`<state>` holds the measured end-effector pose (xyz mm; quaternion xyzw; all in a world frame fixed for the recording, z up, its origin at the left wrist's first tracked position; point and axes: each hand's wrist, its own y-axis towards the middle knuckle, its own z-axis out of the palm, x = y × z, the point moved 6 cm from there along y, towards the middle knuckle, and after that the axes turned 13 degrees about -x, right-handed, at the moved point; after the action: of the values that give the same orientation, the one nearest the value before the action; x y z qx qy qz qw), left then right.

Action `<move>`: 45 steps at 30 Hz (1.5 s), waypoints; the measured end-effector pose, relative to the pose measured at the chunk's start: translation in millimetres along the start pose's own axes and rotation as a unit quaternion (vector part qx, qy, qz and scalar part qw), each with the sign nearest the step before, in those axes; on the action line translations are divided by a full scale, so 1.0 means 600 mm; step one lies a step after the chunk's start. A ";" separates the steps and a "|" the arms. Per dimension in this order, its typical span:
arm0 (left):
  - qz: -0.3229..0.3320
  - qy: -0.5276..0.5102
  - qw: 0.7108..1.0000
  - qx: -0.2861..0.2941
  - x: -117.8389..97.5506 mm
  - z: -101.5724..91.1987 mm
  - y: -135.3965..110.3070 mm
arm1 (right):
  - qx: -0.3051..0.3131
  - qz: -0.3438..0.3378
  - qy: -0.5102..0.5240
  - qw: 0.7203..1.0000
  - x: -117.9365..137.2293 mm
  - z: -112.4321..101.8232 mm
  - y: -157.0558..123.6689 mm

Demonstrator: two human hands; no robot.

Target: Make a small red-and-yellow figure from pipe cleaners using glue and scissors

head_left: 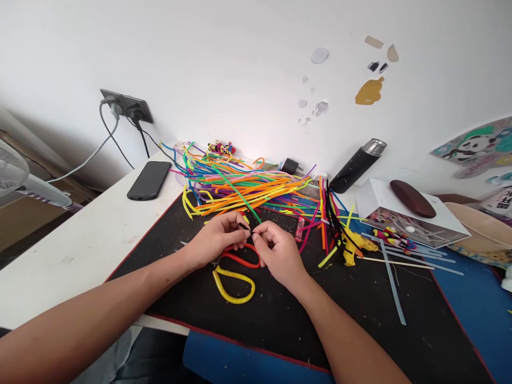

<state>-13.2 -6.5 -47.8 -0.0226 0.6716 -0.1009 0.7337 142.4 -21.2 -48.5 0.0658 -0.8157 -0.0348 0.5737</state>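
Observation:
Above the middle of the black mat, my left hand [221, 237] and my right hand [279, 255] meet fingertip to fingertip. Both pinch a short black pipe cleaner [245, 228] between thumb and forefinger. A bit of yellow and red shows just behind the left fingers, too small to name. One green pipe cleaner [236, 192] runs from the pile down to the right fingers; whether they hold it I cannot tell. Under the hands lie scissors with one red and one yellow handle loop [236, 301], their blades mostly hidden by my left hand.
A heap of coloured pipe cleaners [248, 186] lies along the wall. Left is a phone [149, 180]. To the right are a black flask [357, 166], a yellow glue gun-like object [352, 248], glue sticks [394, 288] and a white box [384, 197] with a brown case on top.

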 end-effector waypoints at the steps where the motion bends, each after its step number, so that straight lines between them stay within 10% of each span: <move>1: 0.001 0.000 1.000 0.000 0.000 -0.001 0.001 | -0.001 -0.007 -0.010 1.000 0.000 0.000 0.000; 12: 0.068 0.113 0.991 0.023 -0.013 -0.007 0.000 | 0.008 -0.070 -0.112 0.991 0.011 0.000 0.000; 20: 0.286 0.378 0.880 0.032 -0.048 -0.006 -0.014 | 0.026 -0.106 -0.207 0.972 0.009 0.010 -0.005; 29: 0.070 0.100 0.992 0.010 -0.017 -0.010 -0.002 | 0.006 -0.003 -0.047 0.999 0.004 0.003 -0.002; 45: -0.023 0.015 1.000 0.001 0.003 -0.005 0.000 | -0.003 -0.030 -0.053 0.998 0.017 -0.006 -0.002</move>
<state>-16.1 -6.7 -50.0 -0.0364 0.6815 -0.1187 0.7212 142.7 -23.8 -38.2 0.0867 -0.8425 -0.0574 0.5286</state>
